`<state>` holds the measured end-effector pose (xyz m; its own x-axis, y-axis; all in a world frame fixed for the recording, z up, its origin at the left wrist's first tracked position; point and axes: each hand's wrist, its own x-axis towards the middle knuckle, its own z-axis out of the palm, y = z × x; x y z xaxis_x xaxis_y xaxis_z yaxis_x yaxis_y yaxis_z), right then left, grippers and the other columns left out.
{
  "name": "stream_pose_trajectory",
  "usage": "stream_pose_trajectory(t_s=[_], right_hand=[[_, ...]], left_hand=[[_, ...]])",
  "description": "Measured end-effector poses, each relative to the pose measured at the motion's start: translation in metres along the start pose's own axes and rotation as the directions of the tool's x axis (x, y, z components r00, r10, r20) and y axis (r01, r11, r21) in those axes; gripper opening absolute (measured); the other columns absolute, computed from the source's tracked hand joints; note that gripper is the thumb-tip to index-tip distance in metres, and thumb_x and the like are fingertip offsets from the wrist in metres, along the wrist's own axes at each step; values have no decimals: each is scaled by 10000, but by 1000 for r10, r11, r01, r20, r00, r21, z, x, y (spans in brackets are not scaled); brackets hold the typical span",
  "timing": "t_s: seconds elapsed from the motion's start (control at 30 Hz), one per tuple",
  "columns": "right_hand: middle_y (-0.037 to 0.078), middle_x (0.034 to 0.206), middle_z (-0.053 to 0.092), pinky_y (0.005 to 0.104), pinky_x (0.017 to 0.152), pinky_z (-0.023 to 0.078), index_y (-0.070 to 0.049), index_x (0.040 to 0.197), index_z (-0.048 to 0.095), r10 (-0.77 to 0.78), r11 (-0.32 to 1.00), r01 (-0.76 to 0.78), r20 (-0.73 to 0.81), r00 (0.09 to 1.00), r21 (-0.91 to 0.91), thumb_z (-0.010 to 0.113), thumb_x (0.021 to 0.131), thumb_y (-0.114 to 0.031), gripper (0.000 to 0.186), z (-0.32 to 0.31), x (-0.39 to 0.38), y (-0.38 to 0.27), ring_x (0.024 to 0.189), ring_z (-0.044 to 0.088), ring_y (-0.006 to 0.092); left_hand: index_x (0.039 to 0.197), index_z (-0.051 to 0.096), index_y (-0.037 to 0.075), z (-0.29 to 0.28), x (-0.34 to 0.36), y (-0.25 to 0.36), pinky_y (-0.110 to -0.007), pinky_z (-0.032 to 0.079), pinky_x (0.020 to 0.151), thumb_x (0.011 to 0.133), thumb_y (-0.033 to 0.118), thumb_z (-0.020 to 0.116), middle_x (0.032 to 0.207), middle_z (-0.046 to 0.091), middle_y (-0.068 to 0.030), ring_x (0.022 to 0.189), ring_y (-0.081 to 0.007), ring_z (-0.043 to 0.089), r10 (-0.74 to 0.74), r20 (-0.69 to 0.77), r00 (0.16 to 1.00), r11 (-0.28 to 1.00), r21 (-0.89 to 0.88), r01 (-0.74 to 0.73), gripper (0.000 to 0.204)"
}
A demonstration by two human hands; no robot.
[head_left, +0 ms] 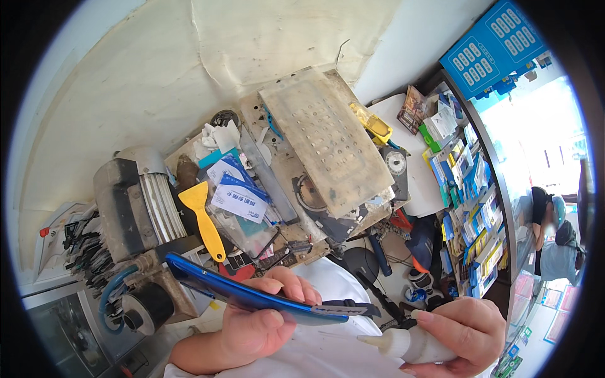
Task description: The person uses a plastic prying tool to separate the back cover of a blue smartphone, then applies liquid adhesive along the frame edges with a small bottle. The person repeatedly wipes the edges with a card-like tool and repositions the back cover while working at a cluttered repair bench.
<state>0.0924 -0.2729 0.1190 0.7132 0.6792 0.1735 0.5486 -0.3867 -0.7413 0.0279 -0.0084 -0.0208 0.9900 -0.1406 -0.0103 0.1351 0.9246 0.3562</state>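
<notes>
Phone at seven o'clock, pinched between thumb and fingers of left hand; nozzle bottle at five, within curled fingers of right hand. Risks dropped phone from loosened pinch, stray drip from over-squeezing.

creased cream wall, bright daylight at right

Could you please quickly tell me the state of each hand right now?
Left hand: closed, holding a slim blue phone, tilted.
Right hand: closed, holding a whitish bottle with its pointed nozzle toward the left.
</notes>
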Motion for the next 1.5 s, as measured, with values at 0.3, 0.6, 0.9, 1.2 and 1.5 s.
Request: stream_pose_trajectory(t_s=[0.3,0.6,0.9,1.2,1.5], right_hand=[[224,939,679,354,617,545,127,1171,698,55,996,-53,31,998,-70,871,787,-150,504,2,1,-10,731,683,317],[227,937,694,354,614,553,124,1157,706,31,995,-28,34,999,-92,874,785,-151,493,3,-1,-13,727,691,315],[228,922,701,355,611,558,125,1138,712,33,995,-30,33,999,-93,872,793,-163,477,3,-3,-14,720,695,316],[224,903,694,350,591,553,126,1123,714,-11,994,11,8,1000,-106,859,805,-177,463,4,-5,-9,699,690,313],[216,892,697,344,588,550,117,1128,718,2,995,-2,0,1000,-100,867,786,-192,484,2,-7,-8,690,692,309]], left_hand=[[1353,659,141,2,-5,-1,-535,467,1049,928,63,741,1211,615,-166,1172,-382,596,8,17,1000,1000,9,-8,440],[1358,657,220,7,-8,3,-495,444,1033,960,156,734,1196,604,-91,1153,-295,582,-46,4,999,995,94,46,411],[1350,668,261,9,-9,4,-479,430,1039,978,195,730,1186,598,-55,1153,-254,573,-82,-14,997,989,121,83,384],[1351,668,265,10,-8,2,-477,432,1040,980,201,728,1181,599,-54,1154,-254,574,-84,-14,996,988,126,85,381],[1348,669,278,10,-6,2,-464,431,1025,981,214,729,1180,599,-37,1147,-238,571,-96,-16,995,986,138,97,378]])
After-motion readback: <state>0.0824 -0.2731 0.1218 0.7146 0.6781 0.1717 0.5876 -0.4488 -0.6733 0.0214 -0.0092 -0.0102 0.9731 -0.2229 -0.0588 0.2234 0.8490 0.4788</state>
